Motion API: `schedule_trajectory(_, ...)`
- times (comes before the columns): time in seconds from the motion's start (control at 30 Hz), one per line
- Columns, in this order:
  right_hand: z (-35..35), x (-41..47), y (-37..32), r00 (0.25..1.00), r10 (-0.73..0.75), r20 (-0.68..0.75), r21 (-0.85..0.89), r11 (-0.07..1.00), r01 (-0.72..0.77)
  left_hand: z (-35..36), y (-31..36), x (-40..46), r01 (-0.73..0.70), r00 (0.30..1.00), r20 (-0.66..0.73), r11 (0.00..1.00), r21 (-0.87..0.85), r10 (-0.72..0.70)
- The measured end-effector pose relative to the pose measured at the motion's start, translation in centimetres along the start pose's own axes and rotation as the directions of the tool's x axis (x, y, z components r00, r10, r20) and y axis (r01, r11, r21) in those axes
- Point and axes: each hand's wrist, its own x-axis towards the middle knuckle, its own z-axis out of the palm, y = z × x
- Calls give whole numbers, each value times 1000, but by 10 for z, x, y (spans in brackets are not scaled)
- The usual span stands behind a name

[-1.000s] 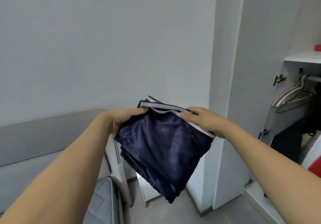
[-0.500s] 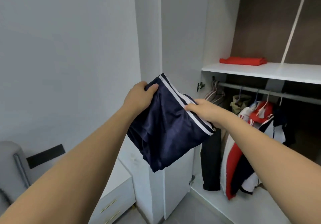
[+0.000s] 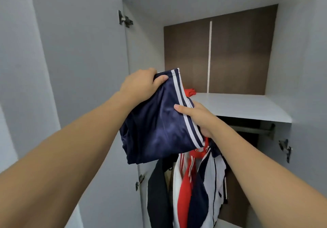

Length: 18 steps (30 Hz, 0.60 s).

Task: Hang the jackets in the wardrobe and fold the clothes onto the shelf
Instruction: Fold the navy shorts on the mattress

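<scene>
The folded garment (image 3: 159, 121) is glossy, satiny navy cloth with white stripes. The shelf (image 3: 244, 107) is smooth, matt grey board; the back panel (image 3: 238, 58) looks like dark wood grain. The hinges (image 3: 124, 19) are metal.

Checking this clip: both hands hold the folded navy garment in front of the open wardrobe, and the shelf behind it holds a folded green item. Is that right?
Not quite: the item on the shelf is red, not green, as the head view shows. The rest stands: the left hand and right hand both hold the folded navy garment before the open wardrobe.
</scene>
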Motion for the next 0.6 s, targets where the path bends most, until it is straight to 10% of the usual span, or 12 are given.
schedule_trajectory(0.33,-40,129,0,941,-71,-332,65,993,98,93,-37,149,-231,968,-79,968,100,239)
schedule_trajectory(0.6,-133,181,-21,854,-126,-505,-131,989,68,174,6,285,-424,904,-5,895,-138,428)
